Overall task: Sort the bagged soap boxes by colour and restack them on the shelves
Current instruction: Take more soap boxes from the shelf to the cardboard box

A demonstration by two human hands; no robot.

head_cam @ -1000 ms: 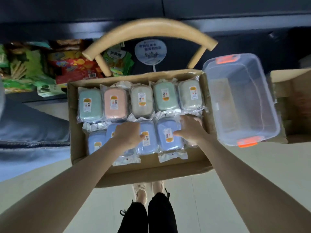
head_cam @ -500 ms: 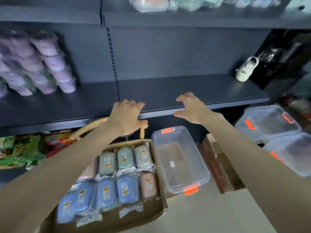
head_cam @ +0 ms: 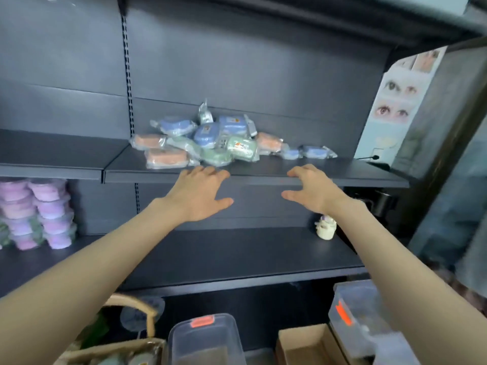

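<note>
Left hand (head_cam: 196, 198): grip wide, fingers spread, holding nothing. Its fingertips are at the front lip of the upper shelf (head_cam: 342, 177), just short of the nearest orange box (head_cam: 167, 159). Right hand (head_cam: 313, 192) is the same, wide and empty at the lip, apart from the pile.

The bagged soap boxes (head_cam: 210, 143) lie in a loose mixed heap on that shelf: blue on top, green and orange below, a stray blue one (head_cam: 315, 151) off to the right. On the lower shelf (head_cam: 224, 254), purple stacks (head_cam: 39, 212) sit far left and a small cream object (head_cam: 326, 229) sits right. Clear bins (head_cam: 205, 338) and a cardboard box (head_cam: 303, 343) are underneath.

Risk, my call: the bags look slick and the heap unstable. Pulling a bottom orange box could slide the blue ones off the lip, and a broad two-hand scoop would grab mixed colours.
</note>
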